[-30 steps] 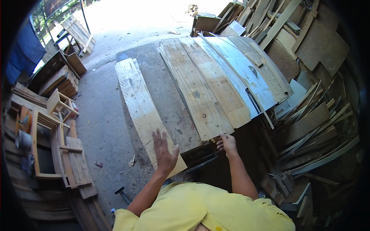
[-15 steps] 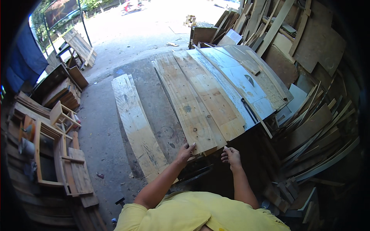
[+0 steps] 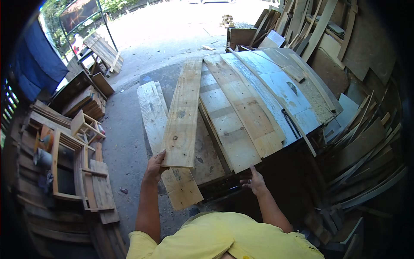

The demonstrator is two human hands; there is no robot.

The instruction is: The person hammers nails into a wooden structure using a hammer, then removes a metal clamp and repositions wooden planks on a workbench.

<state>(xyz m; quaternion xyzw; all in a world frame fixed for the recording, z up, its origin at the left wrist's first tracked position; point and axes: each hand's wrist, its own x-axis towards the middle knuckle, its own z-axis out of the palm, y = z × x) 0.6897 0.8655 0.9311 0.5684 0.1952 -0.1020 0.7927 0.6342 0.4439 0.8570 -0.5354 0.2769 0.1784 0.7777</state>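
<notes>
My left hand [image 3: 156, 166] grips the near left corner of a long knotty wooden plank [image 3: 183, 112]. That plank slants across the worktable, over a paler plank [image 3: 148, 112] at the left, which partly hides. To its right lies another plank [image 3: 226, 134] with rows of small dark holes, and beside that a browner plank [image 3: 252, 116]. My right hand [image 3: 256, 183] is at the near end of the holed plank, a finger stretched up to its edge and the others loosely bent. No grip on that plank shows.
A saw blade [image 3: 292, 88] sticks up through the pale blue tabletop [image 3: 276, 84] at the right. A thin strip [image 3: 276, 108] juts past the table's near edge. Scrap strips [image 3: 362, 146] crowd the right. Wooden frames [image 3: 69, 166] and a small stool [image 3: 86, 125] stand at the left.
My left hand has swung the knotty plank leftward off the stack, uncovering the holed plank beneath. My right hand has stayed near the planks' ends. The view has shifted slightly.
</notes>
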